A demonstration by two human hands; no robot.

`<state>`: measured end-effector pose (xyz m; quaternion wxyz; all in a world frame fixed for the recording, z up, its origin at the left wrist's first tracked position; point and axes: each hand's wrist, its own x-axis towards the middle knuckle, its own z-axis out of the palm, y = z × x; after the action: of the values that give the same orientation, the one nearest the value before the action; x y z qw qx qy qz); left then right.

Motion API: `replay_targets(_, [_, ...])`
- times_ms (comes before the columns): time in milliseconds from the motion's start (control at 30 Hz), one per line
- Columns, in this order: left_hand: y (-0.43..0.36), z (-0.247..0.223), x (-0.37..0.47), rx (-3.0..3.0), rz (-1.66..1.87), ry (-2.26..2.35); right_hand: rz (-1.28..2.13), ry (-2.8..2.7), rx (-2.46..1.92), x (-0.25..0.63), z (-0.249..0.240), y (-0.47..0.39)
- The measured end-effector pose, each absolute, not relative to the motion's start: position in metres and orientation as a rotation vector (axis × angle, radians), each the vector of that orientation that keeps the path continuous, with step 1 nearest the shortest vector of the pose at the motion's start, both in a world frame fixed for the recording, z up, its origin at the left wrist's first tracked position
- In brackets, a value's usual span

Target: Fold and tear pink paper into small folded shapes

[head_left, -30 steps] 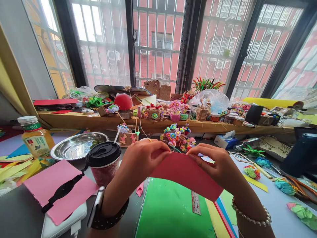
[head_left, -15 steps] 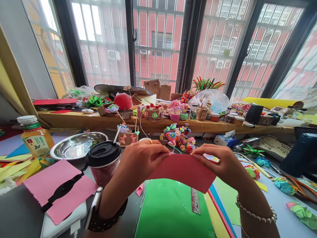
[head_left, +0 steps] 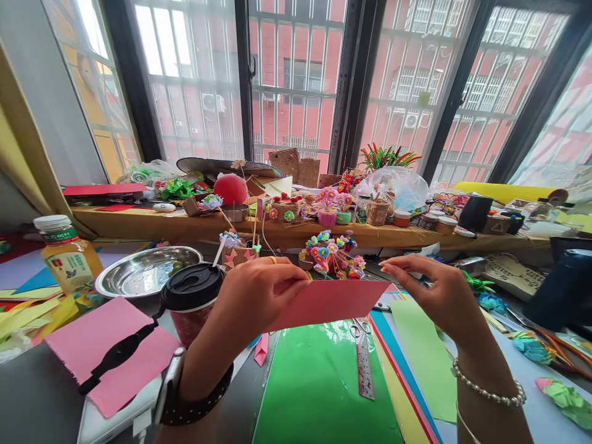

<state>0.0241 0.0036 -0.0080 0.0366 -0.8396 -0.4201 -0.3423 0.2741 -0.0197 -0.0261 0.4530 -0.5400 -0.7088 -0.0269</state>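
Observation:
A sheet of pink paper (head_left: 330, 302) is held up above the green mat (head_left: 319, 382), its top edge nearly straight. My left hand (head_left: 266, 293) pinches its left end between thumb and fingers. Just off the paper's upper right corner, my right hand (head_left: 430, 293) holds nothing, with thumb and fingertips slightly apart. Below the sheet lie a ruler (head_left: 365, 370) and a pair of scissors (head_left: 359, 327), partly hidden by the paper. A small folded pink paper piece (head_left: 261, 350) rests left of the mat.
A lidded cup (head_left: 192, 302) stands beside my left wrist, with a metal bowl (head_left: 148, 259) and a juice bottle (head_left: 69, 256) behind it. Another pink sheet (head_left: 111, 351) lies at left. Coloured papers (head_left: 425, 357) spread rightward. Crocheted flowers (head_left: 328, 253) stand before the cluttered windowsill (head_left: 194, 229).
My right hand has let go of the pink paper and moved right. The sheet's right end has swung up and left, uncovering the scissors.

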Motion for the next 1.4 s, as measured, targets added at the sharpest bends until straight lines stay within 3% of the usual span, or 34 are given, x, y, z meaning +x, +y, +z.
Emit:
replay_targets(300, [-0.004,-0.017,0.045,-2.754,-0.984,-1.133,0.031,-2.069,-1.152,0.221,-0.031,-0.027])
replay_targets(900, [-0.005,-0.017,0.052,-2.707,-0.790,-1.120,0.077,-2.074,-1.220,0.223,-0.029,-0.027])
replay_targets(1400, [0.000,-0.010,0.030,-2.678,-0.884,-1.128,0.221,-2.036,-1.276,0.244,-0.027,-0.021])
